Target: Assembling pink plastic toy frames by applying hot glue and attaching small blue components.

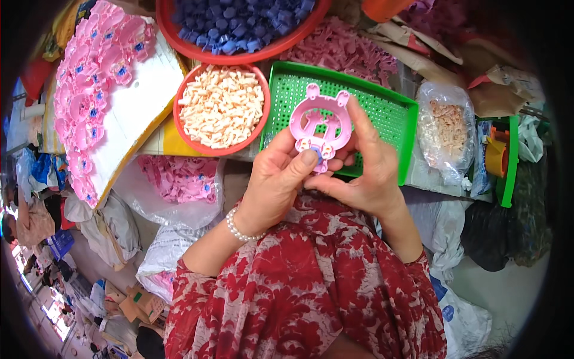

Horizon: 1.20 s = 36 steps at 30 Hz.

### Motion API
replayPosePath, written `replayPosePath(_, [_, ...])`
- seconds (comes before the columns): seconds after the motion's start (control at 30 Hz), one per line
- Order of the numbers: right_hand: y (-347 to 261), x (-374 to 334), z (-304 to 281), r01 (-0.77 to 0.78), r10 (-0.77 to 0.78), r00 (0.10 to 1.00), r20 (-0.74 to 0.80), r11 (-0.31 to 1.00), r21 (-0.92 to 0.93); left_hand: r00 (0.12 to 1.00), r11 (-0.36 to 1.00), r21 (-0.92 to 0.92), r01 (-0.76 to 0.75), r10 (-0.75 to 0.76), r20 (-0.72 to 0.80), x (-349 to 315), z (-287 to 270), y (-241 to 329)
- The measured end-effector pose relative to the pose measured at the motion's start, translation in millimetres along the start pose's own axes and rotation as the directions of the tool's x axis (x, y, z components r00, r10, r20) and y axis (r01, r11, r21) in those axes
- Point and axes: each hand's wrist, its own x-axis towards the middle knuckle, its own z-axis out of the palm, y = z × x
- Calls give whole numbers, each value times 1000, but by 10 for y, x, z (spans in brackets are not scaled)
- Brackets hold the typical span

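Note:
A pink plastic toy part is held up before me, a ring-shaped frame with two small ears and a narrow stem. A blue piece and small cream pieces sit in its lower part. My left hand pinches this lower part, its thumb pressing beside the blue piece. Around the right side curves my right hand, its index finger along the edge near an ear and its thumb by the stem. Its other fingers are partly hidden behind the part. Under the part lies a green perforated tray with a few pink pieces visible through the ring.
A red bowl of cream pieces and a larger red basin of blue pieces stand left and behind. Many pink assemblies cover a white board. Pink parts are heaped behind the tray; a clear bag lies right.

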Motion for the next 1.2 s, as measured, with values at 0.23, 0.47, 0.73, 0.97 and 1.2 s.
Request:
replayPosePath(0.23, [26, 29, -40, -7, 7, 999, 43, 1000, 0, 996, 993, 92, -75, 79, -38, 53, -11, -26])
replayPosePath(0.47, [-74, 1, -39, -30, 31, 997, 75, 999, -19, 995, 994, 61, -91, 93, -38, 17, 10, 40])
replayPosePath(0.73, [2, 510, -399, -21, -70, 934, -350, 968, -251, 976, 994, 94, -59, 77, -203, 5, -92, 147])
replayPosePath(0.97, [92, 1328, -364, 7, 11, 887, -462, 999, 39, 965, 986, 126, -105, 132, -228, 19, -35, 314])
replayPosePath(1.2, [-41, 872, -458, -168, 289, 935, -206, 871, 461, 968, 990, 112, -80, 104, -229, -1, -108, 338])
